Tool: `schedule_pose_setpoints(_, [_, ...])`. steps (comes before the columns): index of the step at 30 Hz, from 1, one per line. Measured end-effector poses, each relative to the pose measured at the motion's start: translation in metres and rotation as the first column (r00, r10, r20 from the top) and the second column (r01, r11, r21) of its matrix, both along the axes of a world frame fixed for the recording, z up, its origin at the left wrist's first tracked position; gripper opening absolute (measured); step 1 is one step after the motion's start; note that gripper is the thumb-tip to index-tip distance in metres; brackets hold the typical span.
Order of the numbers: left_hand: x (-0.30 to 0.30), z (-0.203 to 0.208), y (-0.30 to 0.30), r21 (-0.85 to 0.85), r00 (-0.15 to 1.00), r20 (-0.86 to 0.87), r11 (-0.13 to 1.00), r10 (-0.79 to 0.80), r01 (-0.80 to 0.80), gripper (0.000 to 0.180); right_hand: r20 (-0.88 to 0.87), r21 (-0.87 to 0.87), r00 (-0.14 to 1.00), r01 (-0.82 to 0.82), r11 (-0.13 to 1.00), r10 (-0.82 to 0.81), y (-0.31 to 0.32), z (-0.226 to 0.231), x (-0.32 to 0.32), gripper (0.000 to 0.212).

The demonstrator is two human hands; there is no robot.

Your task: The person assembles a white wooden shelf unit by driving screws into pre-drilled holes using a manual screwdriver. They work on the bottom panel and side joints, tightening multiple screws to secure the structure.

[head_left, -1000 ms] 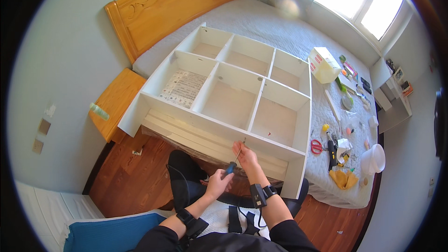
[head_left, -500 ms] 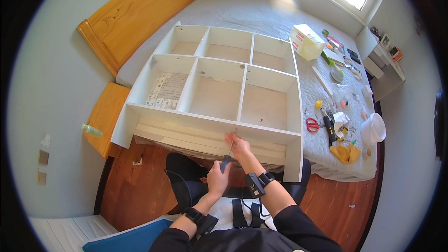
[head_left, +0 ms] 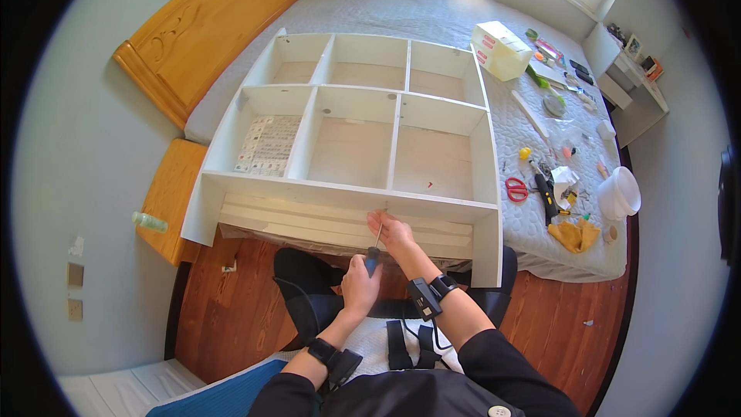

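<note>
My left hand (head_left: 358,289) is wrapped round the blue handle of a screwdriver (head_left: 372,262), whose shaft points away from me. Its tip meets the face of the nearest long board of a white shelf unit (head_left: 347,191). Close to that tip, my right hand (head_left: 396,235) has its fingers closed about the shaft against the board; the tip itself, and any screw there, is too small to make out. The shelf unit lies on its back on the bed with its compartments facing up. A printed sheet (head_left: 270,143) lies in its left compartment.
On the bed to the right lie red scissors (head_left: 516,189), a black-and-yellow tool (head_left: 546,199), a mustard cloth (head_left: 573,235) and a white bucket (head_left: 618,193). Farther back stands a pale box (head_left: 502,52). A wooden nightstand (head_left: 171,193) with a green bottle (head_left: 150,222) is at left.
The whole view has shifted slightly, so the shelf unit sits a little higher in the picture. Both hands keep their places on the screwdriver, the left wrist turned a little.
</note>
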State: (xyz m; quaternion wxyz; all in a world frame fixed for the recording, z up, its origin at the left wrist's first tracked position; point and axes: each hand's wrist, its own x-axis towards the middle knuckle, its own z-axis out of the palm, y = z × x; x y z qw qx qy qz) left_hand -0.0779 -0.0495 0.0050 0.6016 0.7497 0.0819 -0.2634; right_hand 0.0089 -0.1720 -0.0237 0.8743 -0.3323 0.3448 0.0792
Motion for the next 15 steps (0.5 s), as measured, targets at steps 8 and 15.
schedule_pose_setpoints(8, [0.009,-0.005,0.009,-0.755,0.677,-0.650,0.191,-0.344,-0.627,0.029,0.030,0.101,0.999,-0.023,0.995,0.020,-0.012,-0.008,0.002,0.030])
schedule_pose_setpoints(15, [0.010,-0.004,0.009,-0.465,0.917,-0.400,0.861,0.001,-0.204,0.037,-0.026,0.165,0.999,-0.022,0.986,0.026,-0.020,-0.015,0.023,0.026])
